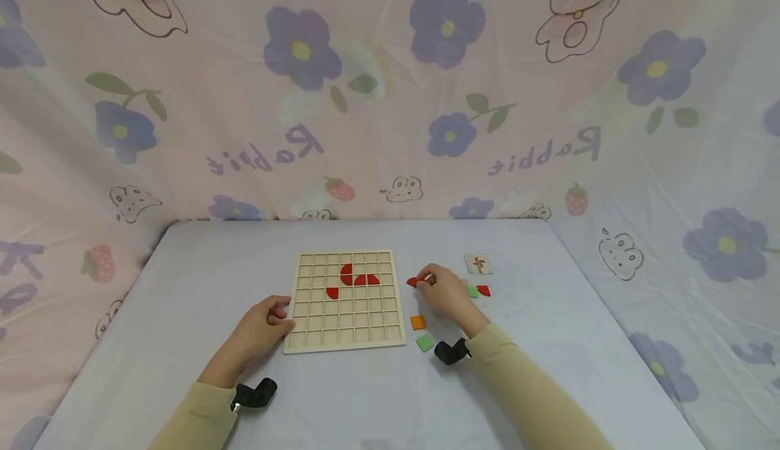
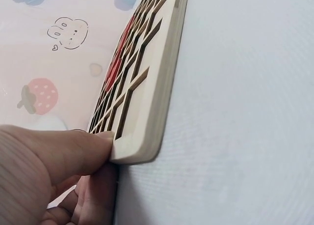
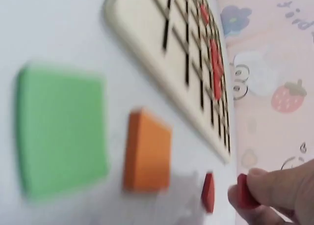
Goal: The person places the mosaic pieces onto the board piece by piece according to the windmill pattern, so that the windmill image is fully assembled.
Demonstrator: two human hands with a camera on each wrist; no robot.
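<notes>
A pale wooden grid board [image 1: 344, 335] lies on the table, with several red quarter-round tiles [image 1: 332, 293] set in its cells. My left hand [image 1: 262, 328] holds the board's left edge; in the left wrist view the thumb [image 2: 93, 149] presses on the rim, with fingers below it. Right of the board, my right hand [image 1: 445, 293] pinches a small red tile [image 3: 245, 191] between thumb and finger. Another red tile [image 3: 208, 192] lies on the table beside those fingertips.
An orange square tile [image 1: 417, 322] and a green one [image 1: 424, 343] lie near the board's right edge. Beyond my right hand are another green tile [image 1: 472, 292], a red quarter-round tile [image 1: 483, 291] and a small pattern card [image 1: 478, 264]. A printed curtain [image 1: 378, 111] hangs behind.
</notes>
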